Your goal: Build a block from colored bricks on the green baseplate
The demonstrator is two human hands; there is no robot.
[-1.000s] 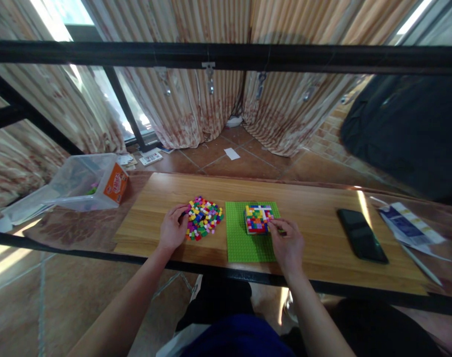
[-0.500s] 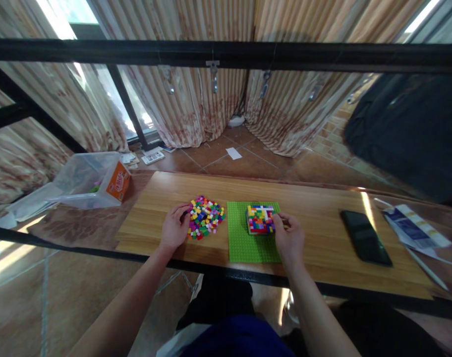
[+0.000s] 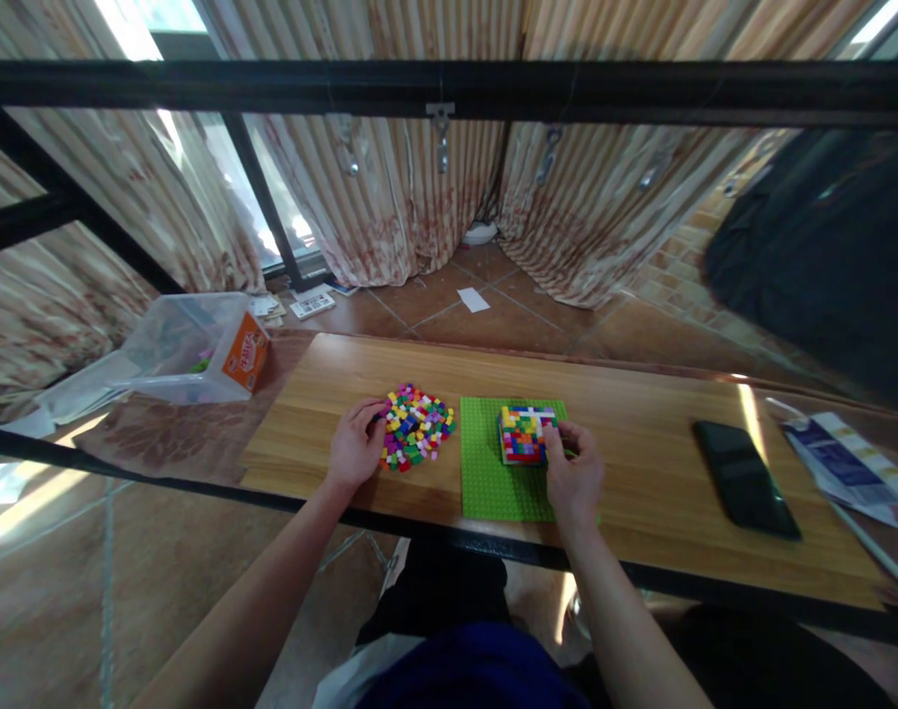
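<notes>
A green baseplate lies on the wooden board, with a multicoloured block of small bricks built on its far right part. My right hand rests against the block's right side, fingers curled and pinched at its edge. To the left of the plate lies a pile of loose coloured bricks. My left hand sits at the pile's left edge, its fingers bent and touching the bricks. Whether either hand holds a brick is hidden.
The wooden board lies on a glass desk with a black frame. A clear plastic box with an orange label stands at the left. A black phone and papers lie at the right. A black bar crosses overhead.
My right hand has slid from the block's near right corner up along its right side. My left hand stays at the pile. The view has shifted slightly.
</notes>
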